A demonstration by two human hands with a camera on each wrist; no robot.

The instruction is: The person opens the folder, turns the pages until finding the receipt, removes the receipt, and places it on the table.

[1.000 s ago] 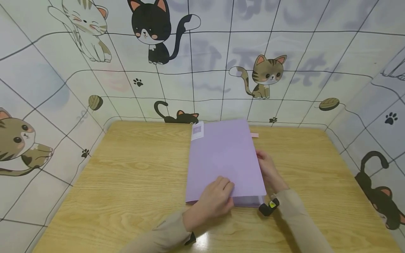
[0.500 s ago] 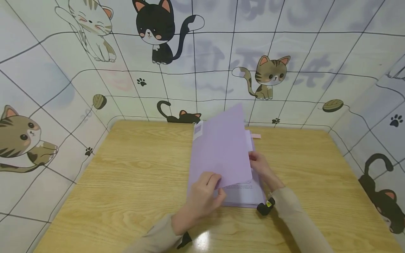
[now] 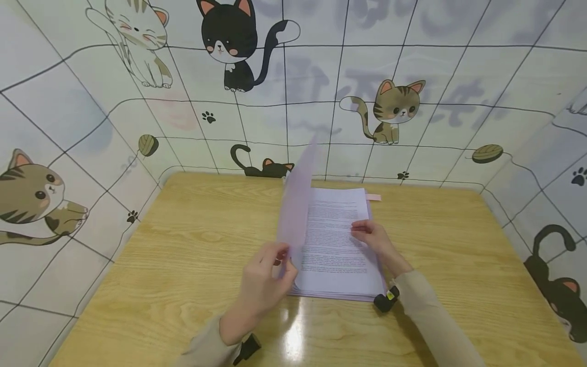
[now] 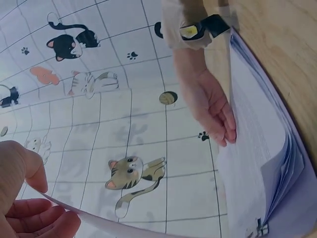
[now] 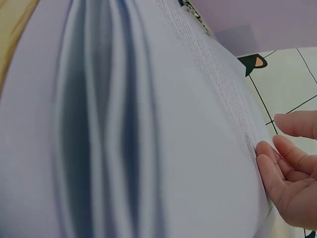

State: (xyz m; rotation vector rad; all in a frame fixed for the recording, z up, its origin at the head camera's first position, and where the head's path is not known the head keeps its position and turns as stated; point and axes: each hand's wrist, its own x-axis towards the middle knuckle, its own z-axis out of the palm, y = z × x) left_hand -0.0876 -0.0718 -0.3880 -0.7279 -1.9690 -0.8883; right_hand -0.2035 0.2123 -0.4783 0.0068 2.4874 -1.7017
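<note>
A light-purple folder lies on the table, its front cover (image 3: 298, 204) standing up nearly on edge at the left. My left hand (image 3: 262, 279) pinches the lower part of that cover; in the left wrist view, the sheet's edge runs between thumb (image 4: 34, 168) and fingers. Beneath is a stack of printed pages (image 3: 337, 250), held at the spine by a metal clasp (image 4: 260, 228). At the right side of the top page rests my right hand (image 3: 373, 240), fingers fairly straight and touching the paper. Page edges fan apart in the right wrist view.
A pink tab (image 3: 373, 197) sticks out from the folder's upper right side. The folder is on a wood-grain table (image 3: 206, 219). Cat-printed wall sheeting (image 3: 316, 81) encloses the back and both sides.
My left hand has lifted the cover and swung it leftward, baring the printed top page. The right hand has shifted from the folder's right edge onto that page.
</note>
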